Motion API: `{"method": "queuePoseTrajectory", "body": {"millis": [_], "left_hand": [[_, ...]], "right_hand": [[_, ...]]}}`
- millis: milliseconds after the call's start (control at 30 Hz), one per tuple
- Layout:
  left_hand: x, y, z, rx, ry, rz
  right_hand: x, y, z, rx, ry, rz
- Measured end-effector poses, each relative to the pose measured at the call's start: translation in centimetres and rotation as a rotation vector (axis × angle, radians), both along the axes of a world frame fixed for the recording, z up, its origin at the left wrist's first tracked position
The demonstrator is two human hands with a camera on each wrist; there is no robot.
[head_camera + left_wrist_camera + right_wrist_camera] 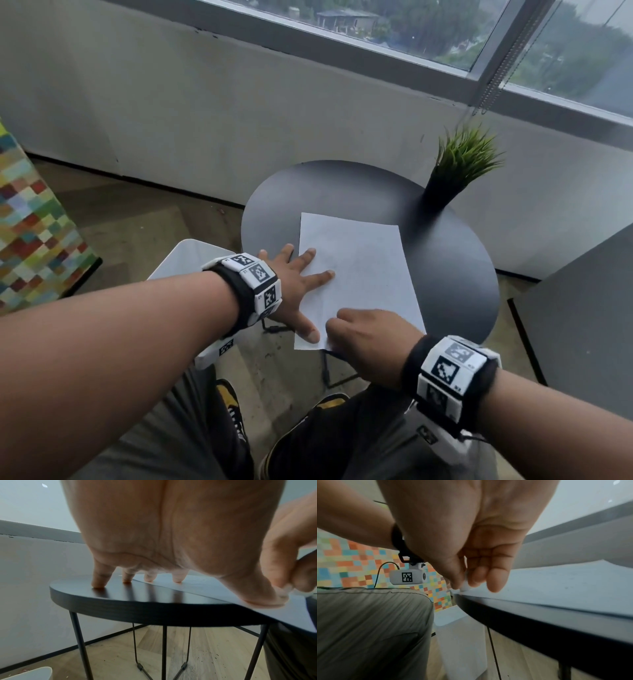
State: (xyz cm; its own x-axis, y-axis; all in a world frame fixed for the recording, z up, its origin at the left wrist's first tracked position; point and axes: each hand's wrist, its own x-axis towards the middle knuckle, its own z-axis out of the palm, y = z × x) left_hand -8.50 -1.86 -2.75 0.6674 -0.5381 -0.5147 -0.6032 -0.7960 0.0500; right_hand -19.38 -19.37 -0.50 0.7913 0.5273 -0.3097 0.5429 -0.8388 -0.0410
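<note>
A white sheet of paper lies on a small round black table, its near left corner hanging past the table's edge. My left hand lies flat with fingers spread, pressing the sheet's left side; the outer fingers rest on the bare tabletop. My right hand sits at the near edge with its fingers curled, and in the right wrist view its thumb and fingertips pinch a small lifted bit of the paper. In the left wrist view the sheet lies under the left thumb.
A potted green plant stands at the table's far right rim. A white bin stands on the floor left of the table. A grey cabinet is at the right, a multicoloured panel at the left, and a wall with a window behind.
</note>
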Motion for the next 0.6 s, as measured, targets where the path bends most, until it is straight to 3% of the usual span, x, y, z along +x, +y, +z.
{"method": "queuePoseTrajectory", "body": {"millis": [167,333,500,600], "left_hand": [[0.2,0.0,0.0,-0.006,0.008,-0.005],[0.2,0.0,-0.1,-0.001,-0.002,-0.013],[0.3,0.1,-0.3,-0.009,0.015,-0.012],[0.3,0.2,-0.3,-0.006,0.01,-0.022]], "right_hand": [[3.0,-4.8,0.5,-0.103,-0.102,-0.234],[0.5,0.6,0.6,-0.002,0.028,0.01],[5.7,-3.1,0.3,-0.073,-0.124,-0.246],[5.2,-1.2,-0.1,-0.073,-0.088,-0.147]]}}
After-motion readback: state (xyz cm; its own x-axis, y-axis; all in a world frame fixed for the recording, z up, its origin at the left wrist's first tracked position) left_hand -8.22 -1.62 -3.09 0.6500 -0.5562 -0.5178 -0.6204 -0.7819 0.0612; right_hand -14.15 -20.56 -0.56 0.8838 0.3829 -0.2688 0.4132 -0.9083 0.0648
